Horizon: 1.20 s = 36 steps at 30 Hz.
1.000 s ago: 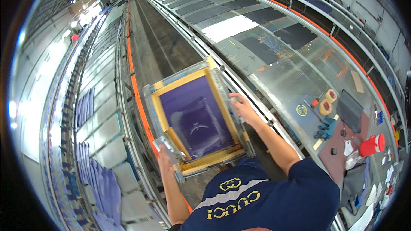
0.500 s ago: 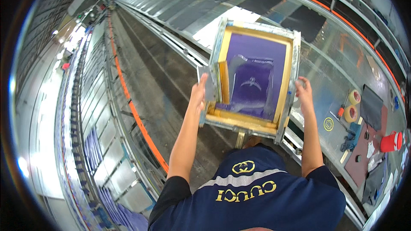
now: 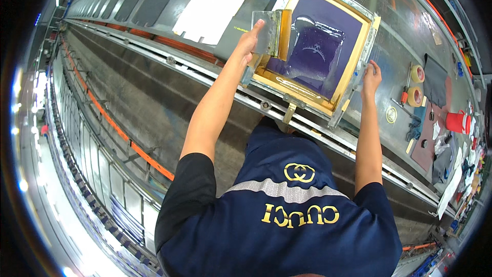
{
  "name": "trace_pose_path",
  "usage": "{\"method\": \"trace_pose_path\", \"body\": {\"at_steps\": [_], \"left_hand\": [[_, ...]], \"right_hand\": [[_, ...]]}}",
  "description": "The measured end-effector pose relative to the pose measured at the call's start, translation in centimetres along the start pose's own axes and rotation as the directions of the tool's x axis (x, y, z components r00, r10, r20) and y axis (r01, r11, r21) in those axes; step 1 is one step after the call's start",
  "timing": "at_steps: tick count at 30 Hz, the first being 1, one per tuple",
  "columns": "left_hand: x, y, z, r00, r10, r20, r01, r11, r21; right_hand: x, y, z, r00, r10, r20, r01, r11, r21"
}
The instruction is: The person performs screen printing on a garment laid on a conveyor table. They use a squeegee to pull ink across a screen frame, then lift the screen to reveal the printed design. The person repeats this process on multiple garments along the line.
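Yellow-lined inside its metal rails, the rectangular purple-mesh frame is found over the near edge of a long grey table; we cannot tell whether it rests there or is held just above. On its mesh we note a dark glossy patch around a pale curved motif, wet in appearance. We find the left hand closed on a clear flat plate with an amber strip, thumb laid along the plate, at the frame's left side. The plate crosses that side with its strip inside the border, a position that, in our judgement, keeps the strip clear of the glossy patch. Whether this hand also bears on the frame itself is hidden. We place the right hand at the opposite side, fingers bent about the outer rail; its grip cannot be confirmed. Hands on both sides would, we judge, keep the frame level. A small brass-coloured bracket projects from the near side over the silver edge rail, apparently as a fitting for alignment. We record two tape rolls and a red round container set well right of the frame, presumably within reach yet out of its way.
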<state>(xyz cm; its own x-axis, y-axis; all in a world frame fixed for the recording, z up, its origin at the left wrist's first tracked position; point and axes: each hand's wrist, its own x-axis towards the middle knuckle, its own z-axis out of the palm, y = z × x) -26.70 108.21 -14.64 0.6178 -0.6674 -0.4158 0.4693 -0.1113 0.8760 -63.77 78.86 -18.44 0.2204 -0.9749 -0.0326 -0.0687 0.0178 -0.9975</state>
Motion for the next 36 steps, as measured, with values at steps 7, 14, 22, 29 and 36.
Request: {"method": "trace_pose_path", "body": {"at_steps": [7, 14, 22, 29, 36], "left_hand": [[2.9, -2.1, -0.9, 0.988, -0.127, 0.086, 0.133, 0.989, -0.062], [2.9, -1.9, -1.5, 0.979, -0.154, 0.131, 0.176, 0.967, -0.182], [0.3, 0.4, 0.4, 0.99, -0.094, -0.106, 0.109, 0.982, 0.153], [0.8, 1.1, 6.1, 0.967, 0.052, 0.25, -0.188, 0.806, 0.561], [11.3, 2.4, 16.7, 0.762, 0.166, 0.626, -0.623, -0.08, 0.778]], "right_hand": [[1.1, 4.0, 0.4, 0.99, 0.05, -0.129, -0.066, 0.99, -0.123], [-0.2, 3.8, 1.8, 0.984, -0.049, -0.169, 0.02, 0.986, -0.165], [-1.2, 3.8, 3.6, 0.973, 0.016, -0.231, -0.092, 0.943, -0.319], [-1.4, 3.1, 5.4, 0.962, 0.046, -0.268, -0.174, 0.862, -0.477], [-1.6, 1.6, 5.7, 0.972, 0.056, -0.228, -0.154, 0.887, -0.437]]}}
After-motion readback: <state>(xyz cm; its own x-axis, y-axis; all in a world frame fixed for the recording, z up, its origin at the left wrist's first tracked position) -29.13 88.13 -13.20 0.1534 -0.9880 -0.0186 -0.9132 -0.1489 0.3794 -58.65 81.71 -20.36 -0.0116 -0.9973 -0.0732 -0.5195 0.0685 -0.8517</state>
